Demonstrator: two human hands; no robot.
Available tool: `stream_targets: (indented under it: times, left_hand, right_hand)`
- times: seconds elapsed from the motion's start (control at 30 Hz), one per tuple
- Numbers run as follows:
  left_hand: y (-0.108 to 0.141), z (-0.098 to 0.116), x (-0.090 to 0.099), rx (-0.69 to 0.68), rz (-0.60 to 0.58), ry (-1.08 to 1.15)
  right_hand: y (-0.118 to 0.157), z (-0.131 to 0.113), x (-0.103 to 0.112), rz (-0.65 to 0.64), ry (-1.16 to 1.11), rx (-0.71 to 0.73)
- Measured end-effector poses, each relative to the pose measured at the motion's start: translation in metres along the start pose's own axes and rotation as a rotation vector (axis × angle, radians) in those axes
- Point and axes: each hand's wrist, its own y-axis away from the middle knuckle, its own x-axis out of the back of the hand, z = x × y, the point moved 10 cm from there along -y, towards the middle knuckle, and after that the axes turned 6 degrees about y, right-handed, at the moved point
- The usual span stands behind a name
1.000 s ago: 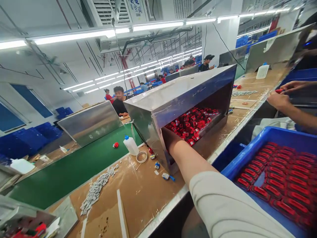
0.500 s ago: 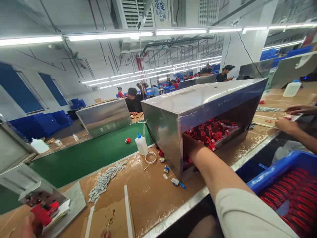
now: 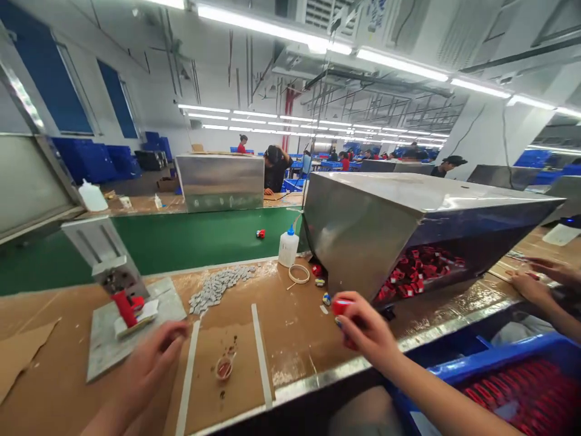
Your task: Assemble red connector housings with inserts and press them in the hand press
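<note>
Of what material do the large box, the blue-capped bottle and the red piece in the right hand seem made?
Large box: apparently sheet metal, smooth, shiny, with grey reflections.
Bottle: probably plastic, dull finish, milky white walls.
Red piece in the right hand: perhaps plastic, given its bright colour; finish unclear.

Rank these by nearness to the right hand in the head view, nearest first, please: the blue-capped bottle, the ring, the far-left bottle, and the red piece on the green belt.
From the right hand:
1. Ring, to its left.
2. Blue-capped bottle, just behind the ring.
3. Red piece, on the green belt.
4. Far-left bottle, across the belt.
</note>
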Motion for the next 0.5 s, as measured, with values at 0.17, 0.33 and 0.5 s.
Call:
stream_targets:
  times: [0.17, 0.33, 0.5]
  left_hand:
    - [-0.044, -0.008, -0.118, 0.249, -0.436, 0.521]
    - [-0.07, -0.067, -0.121, 0.341, -0.112, 0.73]
    - [-0.063, -0.103, -0.099, 0.333, 0.081, 0.765]
  right_hand:
    - [-0.044, -0.069, -0.217, -0.55, 0.196, 0.372]
    - [-0.045, -0.066, -0.3, -0.698, 0.169, 0.456]
    - [-0.058, -0.006, -0.283, -0.59, 0.273, 0.171]
